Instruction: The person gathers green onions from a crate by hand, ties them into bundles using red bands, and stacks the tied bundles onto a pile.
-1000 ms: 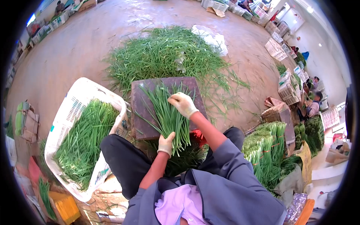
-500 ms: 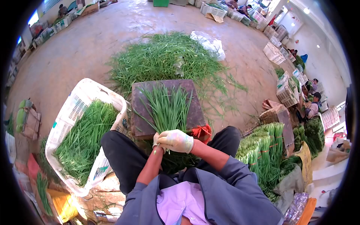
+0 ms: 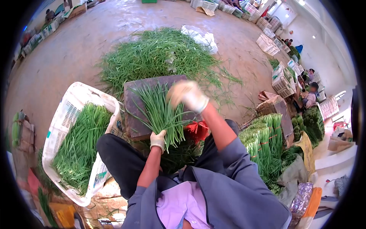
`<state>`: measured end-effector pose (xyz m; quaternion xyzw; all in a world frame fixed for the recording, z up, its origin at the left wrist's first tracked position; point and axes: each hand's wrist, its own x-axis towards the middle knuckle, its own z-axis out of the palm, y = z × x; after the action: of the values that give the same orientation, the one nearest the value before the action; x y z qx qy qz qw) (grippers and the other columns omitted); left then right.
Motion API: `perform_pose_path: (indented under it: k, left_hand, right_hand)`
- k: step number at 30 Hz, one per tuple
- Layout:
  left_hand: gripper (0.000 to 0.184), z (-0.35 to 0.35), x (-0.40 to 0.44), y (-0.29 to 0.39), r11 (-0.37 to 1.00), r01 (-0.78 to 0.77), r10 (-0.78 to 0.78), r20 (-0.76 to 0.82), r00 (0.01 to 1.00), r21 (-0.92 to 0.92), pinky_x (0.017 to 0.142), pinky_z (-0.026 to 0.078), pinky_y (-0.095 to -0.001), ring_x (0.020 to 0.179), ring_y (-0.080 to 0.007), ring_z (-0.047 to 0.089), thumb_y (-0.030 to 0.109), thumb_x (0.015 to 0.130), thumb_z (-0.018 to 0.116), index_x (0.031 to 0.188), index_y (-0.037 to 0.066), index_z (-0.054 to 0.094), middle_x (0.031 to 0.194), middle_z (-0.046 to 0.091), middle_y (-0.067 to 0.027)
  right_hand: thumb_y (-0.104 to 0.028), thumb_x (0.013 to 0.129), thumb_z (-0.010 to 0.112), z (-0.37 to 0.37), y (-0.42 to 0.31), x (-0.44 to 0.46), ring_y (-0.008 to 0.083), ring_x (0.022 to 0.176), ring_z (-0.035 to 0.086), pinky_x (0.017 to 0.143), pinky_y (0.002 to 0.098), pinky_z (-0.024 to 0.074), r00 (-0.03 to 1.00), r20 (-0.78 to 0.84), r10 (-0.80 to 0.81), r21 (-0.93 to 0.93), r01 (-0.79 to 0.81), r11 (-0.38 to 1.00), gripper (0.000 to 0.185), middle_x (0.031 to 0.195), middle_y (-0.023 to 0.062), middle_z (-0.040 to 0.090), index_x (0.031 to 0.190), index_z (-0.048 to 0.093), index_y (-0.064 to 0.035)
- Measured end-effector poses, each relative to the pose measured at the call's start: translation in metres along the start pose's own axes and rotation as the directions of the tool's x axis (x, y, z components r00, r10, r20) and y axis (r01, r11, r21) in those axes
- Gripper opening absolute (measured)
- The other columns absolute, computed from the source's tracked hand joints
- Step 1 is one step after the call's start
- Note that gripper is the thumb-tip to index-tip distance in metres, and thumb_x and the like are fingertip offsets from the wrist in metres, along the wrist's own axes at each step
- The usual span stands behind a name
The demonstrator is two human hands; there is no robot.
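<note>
A bunch of long green stalks (image 3: pixel 162 110) lies fanned over a dark square board (image 3: pixel 133 97) in front of me, its pale ends toward my lap. My left hand (image 3: pixel 158 140), in a light glove, is wrapped round the lower part of the bunch. Over the upper right of the bunch is my right hand (image 3: pixel 187 95), gloved too and smeared by motion, so its fingers cannot be made out. Red strands (image 3: pixel 197 131) hang at the board's near right corner.
A white crate (image 3: pixel 49 149) of green stalks stands at left. Beyond the board lies a loose green heap (image 3: pixel 152 57) beside white plastic (image 3: pixel 201 38). Tied bundles (image 3: pixel 265 143) are stacked at right. A person (image 3: pixel 309 97) sits farther right among crates.
My right hand has left my left hand's side near the stalk ends and moved up over the bunch. The view has shifted slightly, and the stalks' lower ends show again.
</note>
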<state>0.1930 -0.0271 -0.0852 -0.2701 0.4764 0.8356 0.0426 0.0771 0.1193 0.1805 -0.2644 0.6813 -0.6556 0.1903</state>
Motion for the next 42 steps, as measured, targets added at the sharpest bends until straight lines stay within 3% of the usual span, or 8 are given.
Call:
perform_pose_path:
  k: [4, 6, 10, 16, 22, 28, 37, 42]
  left_hand:
    - [0.035, -0.002, 0.008, -0.009, 0.999, -0.031, 0.032, 0.022, 0.999, -0.036, 0.08, 0.052, -0.032, 0.088, -0.0183, 0.065, 0.006, 0.084, 0.071, 0.118, 0.0, 0.062, 0.107, 0.069, -0.0079]
    - [0.036, 0.0, 0.004, -0.003, 0.993, -0.053, 0.056, -0.025, 0.998, 0.103, 0.082, 0.05, -0.032, 0.09, -0.0179, 0.064, 0.01, 0.085, 0.07, 0.119, 0.0, 0.062, 0.107, 0.069, -0.0073]
    - [0.035, 0.004, 0.001, 0.003, 1.0, 0.008, -0.007, -0.021, 1.0, 0.03, 0.082, 0.05, -0.0335, 0.089, -0.0176, 0.063, 0.016, 0.088, 0.069, 0.119, -0.001, 0.062, 0.107, 0.069, -0.0071]
    - [0.04, 0.002, 0.001, 0.006, 0.995, 0.032, -0.024, -0.087, 0.996, 0.092, 0.07, 0.05, -0.0326, 0.078, -0.0152, 0.061, 0.029, 0.09, 0.071, 0.117, 0.0, 0.064, 0.1, 0.068, -0.0044]
    - [0.038, 0.002, 0.006, 0.003, 0.998, 0.014, -0.01, -0.067, 0.998, 0.06, 0.071, 0.051, -0.0319, 0.081, -0.0139, 0.062, 0.026, 0.092, 0.069, 0.119, 0.001, 0.064, 0.102, 0.068, -0.0035]
    - [0.042, 0.005, -0.003, 0.011, 0.997, 0.082, -0.082, -0.016, 0.997, -0.014, 0.082, 0.051, -0.0315, 0.093, -0.0151, 0.063, 0.023, 0.092, 0.07, 0.126, 0.0, 0.061, 0.115, 0.067, -0.0057]
    - [0.059, 0.006, 0.002, 0.009, 0.999, -0.009, 0.009, 0.003, 1.0, -0.039, 0.086, 0.05, -0.033, 0.097, -0.0172, 0.061, 0.045, 0.093, 0.066, 0.133, 0.002, 0.055, 0.118, 0.064, -0.0064]
    - [0.069, 0.016, -0.021, 0.056, 0.935, 0.346, -0.34, 0.08, 0.937, -0.075, 0.076, 0.052, -0.0369, 0.086, -0.0213, 0.062, 0.063, 0.087, 0.063, 0.125, 0.005, 0.059, 0.108, 0.065, -0.0072]
  right_hand:
    - [-0.022, 0.093, 0.064, -0.051, 0.05, 0.002, 0.0183, 0.051, 0.055, 0.055, 0.0328, 0.0521, 0.312, -0.893, 0.323, 0.416, 0.305, 0.857, 0.023, 0.07, 0.0045, 0.064, 0.087, 0.066, -0.0009]
    - [-0.022, 0.094, 0.063, -0.029, 0.087, -0.038, 0.0166, 0.055, 0.059, 0.055, 0.0311, 0.0513, 0.801, -0.569, 0.186, 0.189, -0.093, 0.978, 0.022, 0.072, 0.0039, 0.065, 0.087, 0.066, -0.0017]
    - [-0.021, 0.091, 0.064, 0.044, 0.109, -0.089, 0.0166, 0.063, 0.067, 0.059, 0.0322, 0.0539, 0.77, 0.013, 0.638, -0.278, -0.61, 0.742, 0.024, 0.079, 0.0104, 0.071, 0.102, 0.07, 0.0]
    - [-0.026, 0.085, 0.07, 0.033, 0.157, -0.065, 0.039, 0.1, 0.065, 0.088, 0.0422, 0.0515, 0.9, -0.414, 0.135, -0.466, -0.337, 0.818, 0.044, 0.104, 0.0228, 0.069, 0.119, 0.062, 0.0007]
    - [-0.038, 0.08, 0.075, 0.03, 0.137, -0.04, 0.0342, 0.1, 0.068, 0.087, 0.0399, 0.0523, 0.699, -0.247, 0.671, -0.274, -0.715, 0.644, 0.057, 0.106, 0.0246, 0.069, 0.111, 0.065, 0.0082]
    - [-0.053, 0.073, 0.076, 0.063, 0.188, -0.013, 0.0331, 0.098, 0.068, 0.087, 0.0381, 0.052, 0.739, -0.509, 0.441, -0.414, -0.66, 0.627, 0.071, 0.1, 0.0245, 0.071, 0.108, 0.068, 0.0086]
    - [-0.025, 0.083, 0.074, 0.053, 0.181, -0.041, 0.0176, 0.075, 0.066, 0.071, 0.0308, 0.0525, 0.768, -0.437, 0.468, 0.058, -0.495, 0.867, 0.027, 0.084, 0.0077, 0.071, 0.097, 0.072, -0.0009]
    - [-0.019, 0.088, 0.071, 0.062, 0.176, -0.059, 0.0106, 0.075, 0.065, 0.068, 0.0281, 0.0534, 0.886, -0.459, 0.066, -0.338, -0.243, 0.909, 0.021, 0.086, 0.0067, 0.071, 0.101, 0.071, -0.0027]
